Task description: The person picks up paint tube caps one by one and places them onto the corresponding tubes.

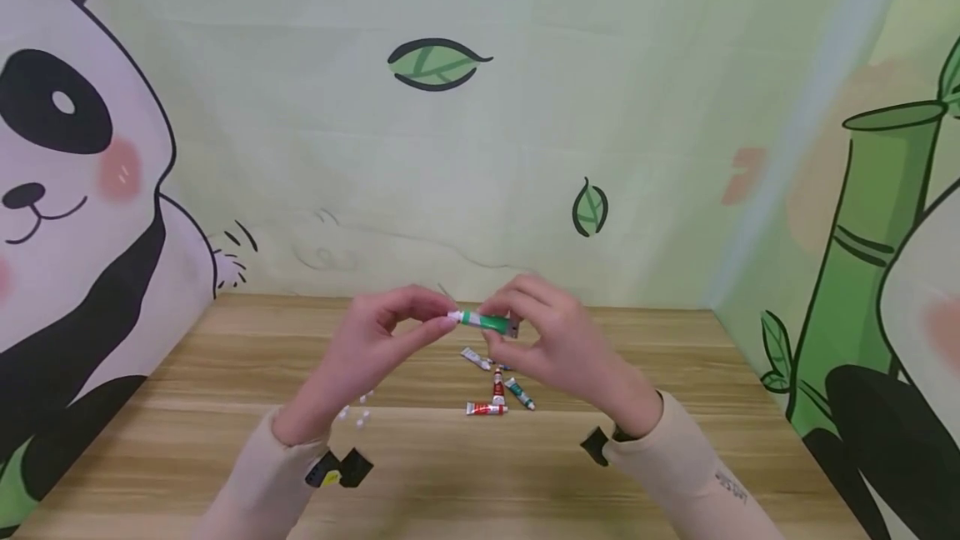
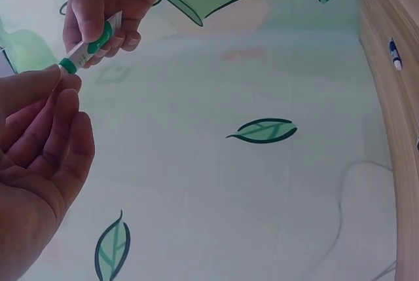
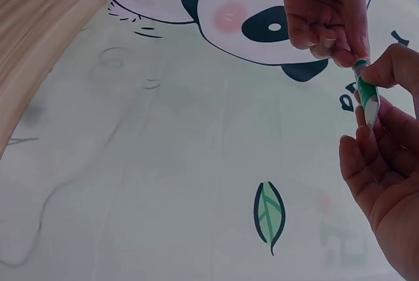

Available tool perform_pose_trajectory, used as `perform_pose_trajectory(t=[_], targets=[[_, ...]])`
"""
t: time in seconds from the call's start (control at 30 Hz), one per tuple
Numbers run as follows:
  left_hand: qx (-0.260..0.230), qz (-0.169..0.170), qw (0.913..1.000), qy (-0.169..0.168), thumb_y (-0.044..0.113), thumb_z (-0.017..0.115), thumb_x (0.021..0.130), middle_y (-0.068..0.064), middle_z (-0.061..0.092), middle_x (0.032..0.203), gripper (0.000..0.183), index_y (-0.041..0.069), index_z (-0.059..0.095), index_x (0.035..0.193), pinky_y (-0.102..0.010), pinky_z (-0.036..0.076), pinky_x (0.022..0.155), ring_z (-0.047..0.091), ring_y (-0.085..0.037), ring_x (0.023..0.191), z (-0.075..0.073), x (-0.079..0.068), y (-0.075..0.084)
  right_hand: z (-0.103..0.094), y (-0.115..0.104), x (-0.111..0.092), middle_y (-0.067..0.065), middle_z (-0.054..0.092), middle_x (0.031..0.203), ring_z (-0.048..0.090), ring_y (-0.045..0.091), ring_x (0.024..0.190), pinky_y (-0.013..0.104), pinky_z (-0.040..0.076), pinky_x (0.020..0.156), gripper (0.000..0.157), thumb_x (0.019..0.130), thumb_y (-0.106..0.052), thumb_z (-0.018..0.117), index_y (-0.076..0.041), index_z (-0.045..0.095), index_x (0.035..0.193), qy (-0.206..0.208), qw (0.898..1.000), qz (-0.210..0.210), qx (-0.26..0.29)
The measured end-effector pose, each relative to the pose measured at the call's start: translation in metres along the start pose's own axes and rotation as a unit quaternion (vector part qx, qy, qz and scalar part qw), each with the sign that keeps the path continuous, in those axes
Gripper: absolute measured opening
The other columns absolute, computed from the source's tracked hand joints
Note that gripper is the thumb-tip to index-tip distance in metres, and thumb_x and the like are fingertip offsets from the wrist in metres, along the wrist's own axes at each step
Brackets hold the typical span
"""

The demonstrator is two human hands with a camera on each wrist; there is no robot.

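A small green and white paint tube (image 1: 486,322) is held sideways between both hands above the table. My left hand (image 1: 378,340) pinches its white cap end between thumb and forefinger; in the left wrist view the fingertips hide the cap. My right hand (image 1: 551,336) grips the tube's body near the flat crimped end, the thumb pressed on the green label in the right wrist view. On the table below lie several more paint tubes: a red one (image 1: 486,409), a darker red one (image 1: 498,387), a green one (image 1: 521,393) and a white-bodied one (image 1: 476,357).
Small white pieces (image 1: 363,415) are scattered on the wooden table (image 1: 420,473) below the left hand. A cloth backdrop (image 1: 300,107) printed with pandas, leaves and bamboo rises behind the table and along both sides. A dark blue tube (image 2: 395,54) shows in the left wrist view.
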State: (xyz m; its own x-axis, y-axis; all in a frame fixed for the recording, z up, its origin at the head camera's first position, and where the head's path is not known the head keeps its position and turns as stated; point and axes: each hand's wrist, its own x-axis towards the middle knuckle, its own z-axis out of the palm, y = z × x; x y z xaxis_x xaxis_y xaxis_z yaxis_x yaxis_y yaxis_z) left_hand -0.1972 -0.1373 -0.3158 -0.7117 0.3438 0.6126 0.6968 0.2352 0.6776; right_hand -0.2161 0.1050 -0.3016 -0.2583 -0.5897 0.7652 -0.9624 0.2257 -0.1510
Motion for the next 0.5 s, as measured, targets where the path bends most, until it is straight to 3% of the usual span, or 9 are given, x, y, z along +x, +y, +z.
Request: perform_pose_trajectory(t=[0.27, 0.5], targets=[[0.033, 0.038, 0.9987, 0.013, 0.01, 0.073, 0.094, 0.004, 0.075, 0.096, 0.011, 0.011, 0.076, 0.104, -0.03, 0.057, 0.074, 0.07, -0.013, 0.084, 0.0047, -0.0016, -0.0013, 0.0014, 0.0015, -0.0014, 0.001, 0.067, 0.092, 0.058, 0.011, 0.077, 0.017, 0.051, 0.068, 0.015, 0.083, -0.001, 0.073, -0.004, 0.071, 0.099, -0.005, 1.0, -0.003, -0.002], [0.048, 0.11, 0.9926, 0.018, 0.004, 0.074, 0.091, 0.005, 0.075, 0.096, 0.014, 0.011, 0.074, 0.104, -0.028, 0.057, 0.077, 0.07, -0.01, 0.086, 0.0093, -0.0017, -0.0056, 0.0021, 0.0035, -0.0079, -0.004, 0.066, 0.09, 0.055, 0.009, 0.078, 0.022, 0.048, 0.066, 0.015, 0.089, -0.004, 0.072, -0.007, 0.073, 0.103, -0.013, 0.998, 0.045, 0.043]])
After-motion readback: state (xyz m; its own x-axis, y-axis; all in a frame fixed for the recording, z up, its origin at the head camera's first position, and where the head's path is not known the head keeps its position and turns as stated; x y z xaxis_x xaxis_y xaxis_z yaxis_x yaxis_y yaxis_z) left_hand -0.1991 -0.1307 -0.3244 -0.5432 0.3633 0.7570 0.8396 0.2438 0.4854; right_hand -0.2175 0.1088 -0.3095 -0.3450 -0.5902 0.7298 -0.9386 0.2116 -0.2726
